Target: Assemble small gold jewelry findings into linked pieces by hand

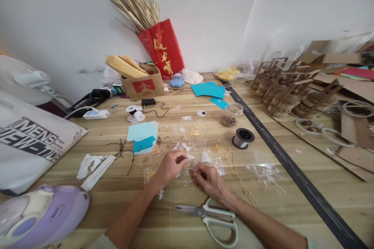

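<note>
My left hand [173,164] is closed in a pinch over the small jewellery parts on the wood table, and whatever is between its fingertips is too small to name. Just right of it, my right hand [209,179] is closed too, its fingers pinching a short silver chain with a ring at its end [187,183]. Silver findings [207,157] lie by the fingertips, and small gold findings [150,174] are left of my left hand. A gold chain [235,171] stretches past my right wrist. White-handled scissors [201,213] lie under my right forearm.
A spool of clear line [243,138] stands to the right, near a jar of beads [229,120]. Blue cards [143,136] lie left. Bamboo baskets [280,93] stand far right beyond a dark strip [271,141]. A purple-and-white appliance [55,214] occupies the near left.
</note>
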`<state>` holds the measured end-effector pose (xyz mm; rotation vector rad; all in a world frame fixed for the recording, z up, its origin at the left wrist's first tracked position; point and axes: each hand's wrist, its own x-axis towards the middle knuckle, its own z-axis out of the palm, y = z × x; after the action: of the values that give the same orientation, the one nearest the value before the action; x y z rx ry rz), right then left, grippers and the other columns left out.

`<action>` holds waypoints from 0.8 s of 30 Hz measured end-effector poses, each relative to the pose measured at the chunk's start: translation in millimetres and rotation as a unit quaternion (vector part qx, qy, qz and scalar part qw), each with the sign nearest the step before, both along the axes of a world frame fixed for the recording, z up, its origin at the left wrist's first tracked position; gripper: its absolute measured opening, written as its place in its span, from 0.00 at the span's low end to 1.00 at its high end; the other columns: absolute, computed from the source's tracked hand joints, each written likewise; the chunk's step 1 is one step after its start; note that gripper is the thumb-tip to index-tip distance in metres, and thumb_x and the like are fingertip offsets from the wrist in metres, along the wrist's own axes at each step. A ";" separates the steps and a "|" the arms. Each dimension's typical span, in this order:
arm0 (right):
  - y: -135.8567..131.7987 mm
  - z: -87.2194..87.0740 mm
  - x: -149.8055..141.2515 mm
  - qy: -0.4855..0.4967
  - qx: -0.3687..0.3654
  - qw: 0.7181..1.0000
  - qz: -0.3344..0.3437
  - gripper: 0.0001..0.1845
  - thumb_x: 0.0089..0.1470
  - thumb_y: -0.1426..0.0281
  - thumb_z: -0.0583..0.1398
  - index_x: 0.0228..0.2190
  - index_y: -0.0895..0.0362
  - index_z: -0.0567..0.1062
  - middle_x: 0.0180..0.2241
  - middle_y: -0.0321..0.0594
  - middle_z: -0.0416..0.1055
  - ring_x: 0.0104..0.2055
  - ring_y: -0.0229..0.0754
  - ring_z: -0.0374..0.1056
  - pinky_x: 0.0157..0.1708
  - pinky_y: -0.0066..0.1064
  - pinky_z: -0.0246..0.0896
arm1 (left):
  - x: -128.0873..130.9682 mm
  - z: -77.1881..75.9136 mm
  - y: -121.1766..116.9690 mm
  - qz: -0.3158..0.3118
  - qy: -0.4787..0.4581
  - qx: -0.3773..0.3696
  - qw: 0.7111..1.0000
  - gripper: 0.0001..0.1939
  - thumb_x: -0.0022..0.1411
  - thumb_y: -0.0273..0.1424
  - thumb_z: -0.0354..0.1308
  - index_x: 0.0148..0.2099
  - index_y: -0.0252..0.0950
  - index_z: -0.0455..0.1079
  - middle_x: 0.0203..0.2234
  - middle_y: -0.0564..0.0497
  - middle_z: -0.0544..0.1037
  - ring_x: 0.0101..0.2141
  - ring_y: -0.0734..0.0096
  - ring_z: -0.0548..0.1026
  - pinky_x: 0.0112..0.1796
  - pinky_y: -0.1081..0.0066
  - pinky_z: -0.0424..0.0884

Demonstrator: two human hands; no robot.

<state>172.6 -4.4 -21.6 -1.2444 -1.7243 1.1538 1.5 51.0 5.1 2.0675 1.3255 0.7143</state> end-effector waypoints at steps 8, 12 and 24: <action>2.4 -2.6 4.7 0.073 -0.071 0.994 0.050 0.07 0.55 0.68 0.54 0.27 0.58 0.67 0.20 0.33 0.68 0.20 0.33 0.63 0.21 0.22 0.56 | -1.3 12.5 -6.6 -0.018 -0.196 -0.170 0.966 0.06 0.49 0.29 0.61 0.27 0.31 0.73 0.21 0.51 0.76 0.23 0.74 0.71 0.27 0.75 0.66; 2.6 1.2 6.1 0.058 -0.066 0.994 0.067 0.09 0.55 0.67 0.55 0.26 0.58 0.67 0.18 0.32 0.65 0.19 0.33 0.61 0.20 0.22 0.53 | -2.3 4.3 -12.0 -0.034 -0.231 -0.214 0.948 0.05 0.47 0.28 0.62 0.26 0.31 0.72 0.19 0.53 0.74 0.22 0.76 0.70 0.26 0.77 0.64; 0.9 8.1 5.9 0.012 -0.015 0.997 0.080 0.12 0.58 0.64 0.54 0.26 0.58 0.68 0.18 0.32 0.64 0.20 0.34 0.60 0.21 0.23 0.51 | -9.9 -13.7 -28.9 0.018 -0.280 -0.247 0.928 0.10 0.42 0.33 0.65 0.26 0.32 0.72 0.21 0.52 0.75 0.25 0.73 0.70 0.29 0.73 0.65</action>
<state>178.5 -3.5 -13.5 -1.1215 -1.8223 1.2853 -8.4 22.1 -8.6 1.3101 1.0703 0.8087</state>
